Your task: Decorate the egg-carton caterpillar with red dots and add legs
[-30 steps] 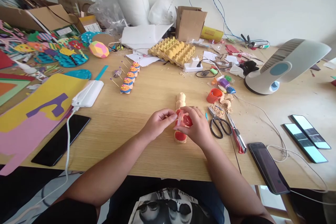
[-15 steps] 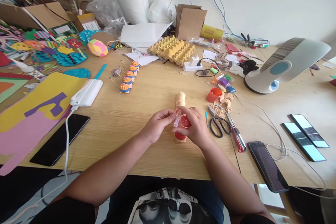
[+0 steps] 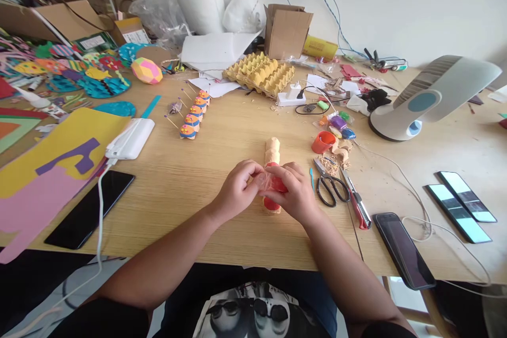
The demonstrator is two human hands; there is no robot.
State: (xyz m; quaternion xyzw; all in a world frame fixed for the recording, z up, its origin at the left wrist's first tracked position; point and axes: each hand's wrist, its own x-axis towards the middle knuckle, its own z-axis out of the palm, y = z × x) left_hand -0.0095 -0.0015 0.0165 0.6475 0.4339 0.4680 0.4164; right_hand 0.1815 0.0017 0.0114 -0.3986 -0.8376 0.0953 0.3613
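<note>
- The table (image 3: 222, 132), a broad slab of pale wood grain, is lying under everything you are working on.
- Flat sheets of yellow and pink paper (image 3: 51, 169) are covering its left end, and they are hanging over the near edge.
- The fan (image 3: 431, 97), smooth grey-white plastic with a ribbed head, is standing tilted at the far right.
- The tray (image 3: 259, 74), bumpy yellow egg-carton pulp, is sitting at the back, just in front of a brown cardboard box (image 3: 287, 31).
- Your right hand (image 3: 295, 193) is curling closed over the red lump, with the fingers bent round its top and right side.
- Your left hand (image 3: 237, 190) is meeting it from the left, thumb and fingertips pinching tight on the same lump.
- The strip (image 3: 272, 149), a row of rounded pale pulp cups, is running away from you on the table. Its near end is showing below your hands, with one cup filled red.
- The scissors (image 3: 330, 187), black-handled with shut steel blades, are lying just right of your right hand.
- The lump (image 3: 277, 185), soft and red with a crinkly clear film on it, is being held between both hands at the table's middle, right over the strip.
</note>
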